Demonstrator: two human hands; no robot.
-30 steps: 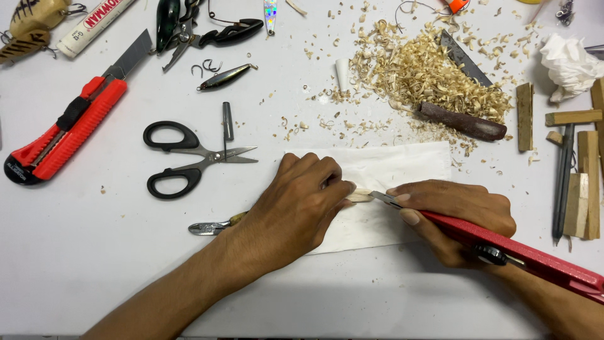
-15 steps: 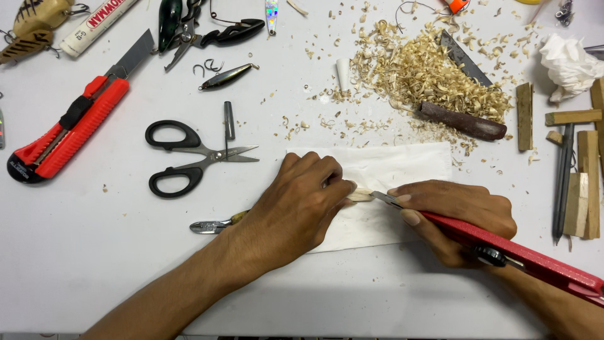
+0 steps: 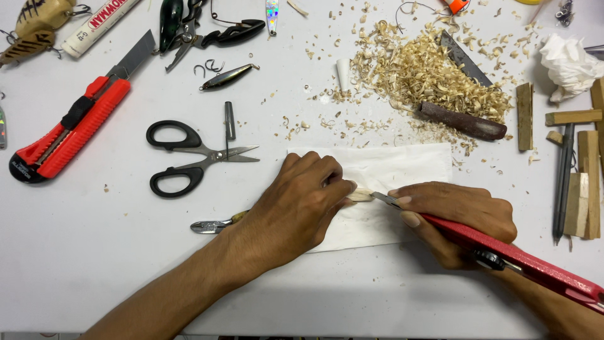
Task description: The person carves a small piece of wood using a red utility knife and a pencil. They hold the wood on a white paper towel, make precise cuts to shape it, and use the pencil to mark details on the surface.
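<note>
My left hand [image 3: 296,201] is closed around a small pale piece of wood [image 3: 360,195], of which only the tip shows past the fingers. My right hand [image 3: 456,217] grips a red utility knife [image 3: 535,267] whose blade tip [image 3: 385,199] rests against that wood tip. Both hands work over a white paper towel [image 3: 402,170] spread on the white table [image 3: 94,264]. Just left of my left wrist lies a small metal lure-like piece [image 3: 211,225].
Black-handled scissors [image 3: 189,157] and a second red utility knife [image 3: 75,123] lie at the left. A heap of wood shavings [image 3: 421,75] with a brown-handled knife [image 3: 462,121] sits behind the towel. Wood strips [image 3: 588,170] lie at the right, fishing lures [image 3: 38,22] and pliers [image 3: 189,28] at the back.
</note>
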